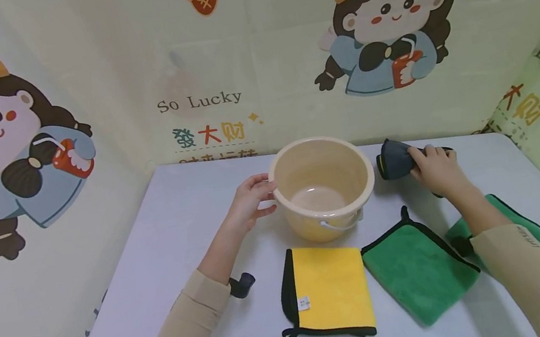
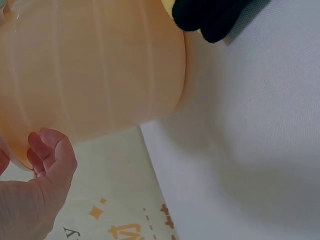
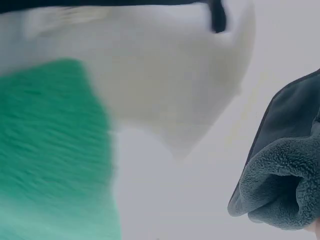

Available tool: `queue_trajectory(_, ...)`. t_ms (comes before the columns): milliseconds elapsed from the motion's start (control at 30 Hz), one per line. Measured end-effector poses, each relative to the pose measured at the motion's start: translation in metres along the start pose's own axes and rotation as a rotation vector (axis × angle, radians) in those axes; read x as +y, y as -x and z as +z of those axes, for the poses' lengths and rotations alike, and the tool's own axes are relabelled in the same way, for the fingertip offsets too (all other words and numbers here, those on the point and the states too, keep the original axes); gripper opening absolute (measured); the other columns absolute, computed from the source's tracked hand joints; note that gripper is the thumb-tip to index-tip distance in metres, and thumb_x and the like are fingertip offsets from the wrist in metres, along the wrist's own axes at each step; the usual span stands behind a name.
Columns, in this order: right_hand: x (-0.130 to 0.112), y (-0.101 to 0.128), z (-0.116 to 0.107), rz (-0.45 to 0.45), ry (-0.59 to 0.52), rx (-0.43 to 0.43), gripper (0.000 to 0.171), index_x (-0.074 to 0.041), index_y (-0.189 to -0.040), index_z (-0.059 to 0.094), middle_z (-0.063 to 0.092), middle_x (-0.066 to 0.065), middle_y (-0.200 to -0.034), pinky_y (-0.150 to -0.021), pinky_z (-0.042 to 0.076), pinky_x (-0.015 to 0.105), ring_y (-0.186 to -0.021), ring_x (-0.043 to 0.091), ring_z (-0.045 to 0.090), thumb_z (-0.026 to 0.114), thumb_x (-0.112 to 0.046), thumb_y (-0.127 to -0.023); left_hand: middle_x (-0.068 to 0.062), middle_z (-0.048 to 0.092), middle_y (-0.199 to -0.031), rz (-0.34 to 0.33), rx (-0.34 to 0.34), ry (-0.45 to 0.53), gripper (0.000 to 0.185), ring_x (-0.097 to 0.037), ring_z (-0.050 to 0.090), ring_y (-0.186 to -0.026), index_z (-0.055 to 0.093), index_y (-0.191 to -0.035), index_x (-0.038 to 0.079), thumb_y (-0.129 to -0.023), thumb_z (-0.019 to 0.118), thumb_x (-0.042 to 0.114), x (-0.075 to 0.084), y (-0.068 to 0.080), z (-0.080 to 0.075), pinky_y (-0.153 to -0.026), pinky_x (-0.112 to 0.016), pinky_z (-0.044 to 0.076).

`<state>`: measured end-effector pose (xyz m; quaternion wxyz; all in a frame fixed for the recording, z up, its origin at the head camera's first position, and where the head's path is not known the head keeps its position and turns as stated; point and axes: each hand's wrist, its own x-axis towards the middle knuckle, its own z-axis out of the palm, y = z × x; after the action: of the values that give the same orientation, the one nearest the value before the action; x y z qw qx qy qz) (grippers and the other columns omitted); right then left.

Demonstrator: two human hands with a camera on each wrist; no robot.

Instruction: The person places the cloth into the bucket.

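Note:
In the head view a cream plastic bucket [image 1: 330, 224] stands upright at the table's back edge, its white handle hanging down at the front. My left hand [image 1: 252, 200] holds the bucket's rim on the left side. The left wrist view shows its curled fingers [image 2: 55, 150] against the rim. Right of the bucket, my right hand [image 1: 436, 167] grips a dark grey-blue cloth [image 1: 397, 159] with black edging, bunched up and raised off the table. A fold of this cloth appears at the right edge of the right wrist view.
A folded yellow cloth [image 1: 332, 289] with black edging lies in front of the bucket. Beside it is a green cloth [image 1: 421, 268]. Another green cloth [image 1: 521, 216] lies farther right, partly under my right forearm. A printed curtain [image 1: 273, 60] rises behind the white table [image 1: 190, 205].

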<state>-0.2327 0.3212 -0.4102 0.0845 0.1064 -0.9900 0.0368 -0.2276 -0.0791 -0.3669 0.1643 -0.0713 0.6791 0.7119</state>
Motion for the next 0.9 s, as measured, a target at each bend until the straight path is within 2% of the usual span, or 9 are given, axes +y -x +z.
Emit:
queue_trajectory(167,-0.014,-0.005,-0.026,-0.025,-0.008,0.134,0.038,-0.001,-0.120,0.040,0.044,0.034,-0.102,-0.078,0.028,0.065,-0.097,0.052,0.041,0.056,-0.013,-0.088,-0.010,0.058,-0.111,-0.012,-0.008,0.016,0.036,-0.014,0.056,-0.075,0.050,-0.121,0.007,-0.088,0.061,0.015,0.002,-0.001,-0.001,-0.064,-0.029,0.051)
queue_trajectory(267,-0.023,-0.008,-0.042,-0.045,-0.003,0.193,0.038,-0.001,-0.119,0.040,0.044,0.034,-0.103,-0.079,0.028,0.065,-0.097,0.052,0.041,0.058,-0.014,-0.088,-0.010,0.059,-0.108,-0.022,-0.007,0.031,0.035,-0.014,0.056,-0.074,0.051,-0.120,0.007,-0.087,0.061,0.014,0.003,-0.001,-0.001,-0.064,-0.028,0.052)
queue_trajectory(400,-0.039,-0.011,-0.060,-0.051,-0.010,0.237,0.037,-0.001,-0.119,0.040,0.044,0.033,-0.103,-0.080,0.027,0.063,-0.096,0.051,0.041,0.057,-0.014,-0.089,-0.008,0.059,-0.101,-0.027,-0.006,0.042,0.034,-0.013,0.057,-0.073,0.051,-0.118,0.006,-0.087,0.062,0.012,0.004,-0.002,-0.001,-0.065,-0.029,0.052)
queue_trajectory(533,-0.058,-0.012,-0.076,-0.070,-0.017,0.266,0.037,0.000,-0.119,0.043,0.045,0.032,-0.102,-0.081,0.028,0.061,-0.096,0.048,0.041,0.058,-0.014,-0.088,-0.009,0.060,-0.100,-0.029,-0.005,0.038,0.034,-0.014,0.058,-0.072,0.052,-0.118,0.005,-0.086,0.062,0.011,0.004,-0.002,-0.001,-0.068,-0.031,0.052)
queue_trajectory(633,-0.072,-0.012,-0.083,-0.118,-0.011,0.302,0.037,0.000,-0.117,0.046,0.047,0.030,-0.099,-0.082,0.030,0.061,-0.095,0.047,0.043,0.061,-0.013,-0.086,-0.009,0.060,-0.100,-0.033,0.001,0.036,0.034,-0.014,0.058,-0.071,0.052,-0.118,0.005,-0.086,0.062,0.011,0.005,-0.001,0.000,-0.070,-0.033,0.053)
queue_trajectory(900,-0.111,-0.019,-0.082,-0.299,0.012,0.394,0.036,-0.002,-0.113,0.049,0.050,0.024,-0.092,-0.080,0.034,0.057,-0.086,0.042,0.048,0.065,-0.008,-0.081,-0.018,0.057,-0.115,-0.036,0.008,0.029,0.036,-0.014,0.060,-0.071,0.053,-0.119,0.006,-0.085,0.064,0.013,0.005,0.000,-0.001,-0.076,-0.035,0.053)
